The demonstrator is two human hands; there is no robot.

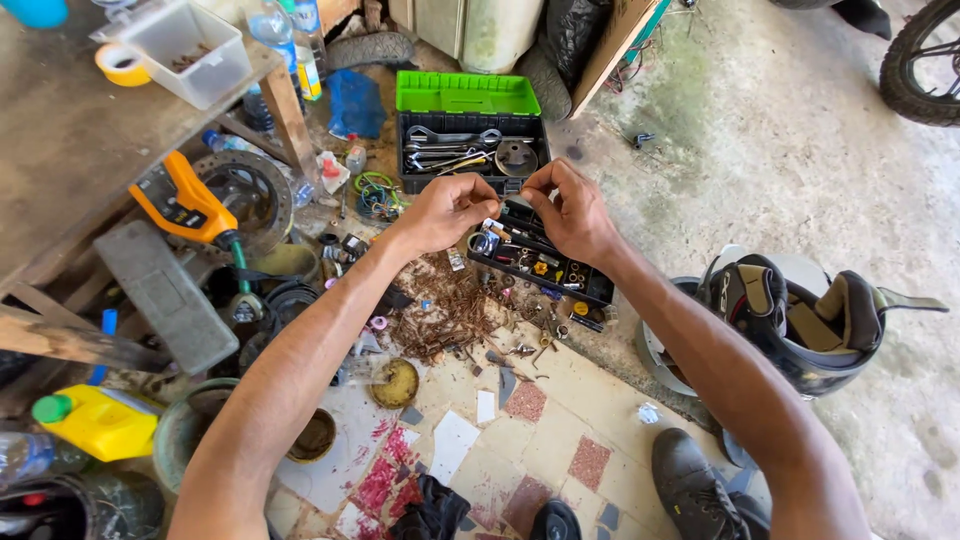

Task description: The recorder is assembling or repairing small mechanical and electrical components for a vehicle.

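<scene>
My left hand (445, 210) and my right hand (572, 212) are held close together over a black parts tray (540, 265) on the floor. Their fingertips pinch something very small between them, too tiny to identify. The tray holds small screws, bits and coloured pieces. Just beyond the hands stands an open black toolbox with a green lid (467, 93), with wrenches and a round metal part inside. A pile of rusty nails and screws (450, 310) lies under my left wrist.
A wooden bench (70, 140) at the left carries a clear plastic tub (190, 50) and tape roll. An orange tool (185, 205), yellow bottle (100, 420), motorcycle helmet (800, 320), black shoe (695, 485) and a tyre (920, 60) surround the spot.
</scene>
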